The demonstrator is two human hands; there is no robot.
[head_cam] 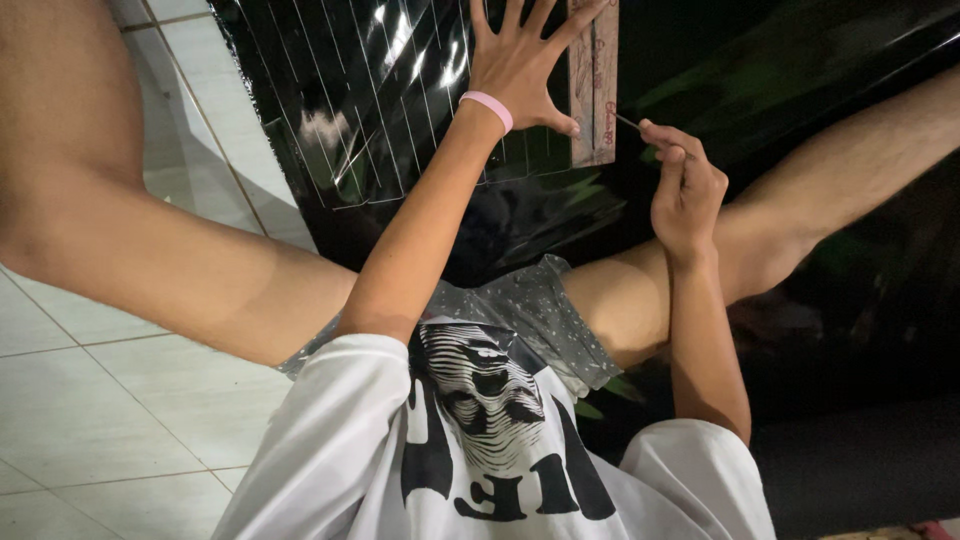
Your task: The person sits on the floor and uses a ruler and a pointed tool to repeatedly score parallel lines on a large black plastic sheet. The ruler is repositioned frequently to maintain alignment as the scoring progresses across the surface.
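The right hand [686, 190] has its fingers curled together, pinched on a thin pointed tool [627, 122] whose tip sits right against the long edge of a wooden ruler [594, 80]; whether it is a blade or a scribing pin is too small to tell. The left hand [520, 62], with a pink wristband [488, 108] at the wrist, lies flat with all fingers spread apart, the thumb and forefinger pressing on the ruler and the rest on a glossy black sheet [400, 110]. That sheet is spread over the tiled floor [90, 400] in front of the seated person, already marked with a row of thin pale parallel lines to the left of the ruler. I'd say the weak spot is the ruler: only the edge of the hand holds it, and on such slick film it could skid sideways under the tool's push, bending the line. The thumb lies close to the tool's path, so a slip could catch it. The bare leg [850, 180] resting on the sheet could tug or wrinkle it if it shifts.
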